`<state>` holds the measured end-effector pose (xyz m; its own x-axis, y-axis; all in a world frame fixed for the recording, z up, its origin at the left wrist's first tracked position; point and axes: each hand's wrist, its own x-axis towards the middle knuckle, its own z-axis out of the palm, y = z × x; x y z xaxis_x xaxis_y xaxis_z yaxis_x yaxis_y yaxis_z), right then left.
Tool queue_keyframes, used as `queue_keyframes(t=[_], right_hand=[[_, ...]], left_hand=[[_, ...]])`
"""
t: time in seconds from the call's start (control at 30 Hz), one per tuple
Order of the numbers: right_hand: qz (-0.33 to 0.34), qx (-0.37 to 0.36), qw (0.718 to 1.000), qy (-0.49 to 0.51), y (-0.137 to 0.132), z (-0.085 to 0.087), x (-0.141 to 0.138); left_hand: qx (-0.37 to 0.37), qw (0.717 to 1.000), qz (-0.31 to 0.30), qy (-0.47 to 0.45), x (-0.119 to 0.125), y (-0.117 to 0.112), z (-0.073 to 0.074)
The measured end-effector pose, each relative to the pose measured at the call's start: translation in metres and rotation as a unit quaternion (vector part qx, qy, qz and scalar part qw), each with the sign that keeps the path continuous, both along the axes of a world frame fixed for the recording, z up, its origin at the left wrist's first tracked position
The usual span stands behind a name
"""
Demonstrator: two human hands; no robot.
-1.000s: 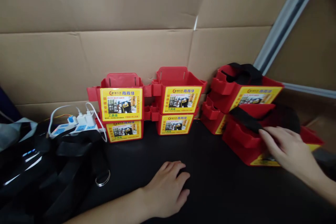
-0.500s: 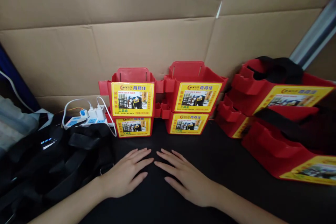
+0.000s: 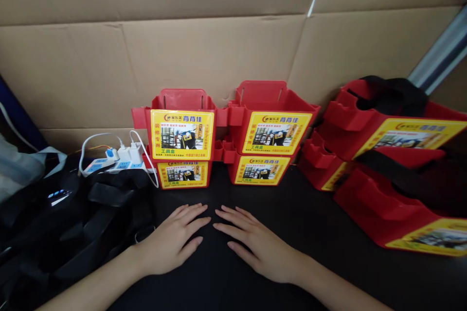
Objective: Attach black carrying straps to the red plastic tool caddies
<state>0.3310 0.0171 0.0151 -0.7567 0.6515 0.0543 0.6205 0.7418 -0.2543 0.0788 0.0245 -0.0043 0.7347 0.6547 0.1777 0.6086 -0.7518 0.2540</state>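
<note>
My left hand [image 3: 175, 240] lies flat and open on the black table [image 3: 292, 214], palm down, holding nothing. Beside it my right hand [image 3: 255, 245] also rests flat with fingers stretched out; the fingertips of both nearly meet. Just beyond them stand two stacks of red tool boxes with yellow labels, one stack [image 3: 181, 138] on the left and one stack [image 3: 268, 133] to its right. More red boxes [image 3: 386, 155] with black straps [image 3: 394, 95] lie tilted at the right, apart from my hands.
A cardboard wall [image 3: 204, 53] closes off the back. A white power strip with chargers and cables [image 3: 116, 160] sits left of the boxes. A heap of black straps and bags [image 3: 73, 218] fills the left side. A metal rail [image 3: 441, 53] slants at the upper right.
A second ago my right hand was on the red box at the right; it has come left and lies flat beside my left hand. The view has shifted left.
</note>
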Motion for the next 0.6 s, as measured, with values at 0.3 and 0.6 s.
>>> queue_keyframes(t=[0.3, 0.6], right_hand=[[-0.114, 0.430, 0.889, 0.113, 0.024, 0.045, 0.015], [-0.215, 0.207, 0.951, 0.079, 0.101, 0.184, 0.089]], left_hand=[[0.004, 1.000, -0.006, 0.002, -0.001, 0.002, -0.002], [0.007, 1.000, -0.009, -0.005, -0.001, 0.002, 0.001]])
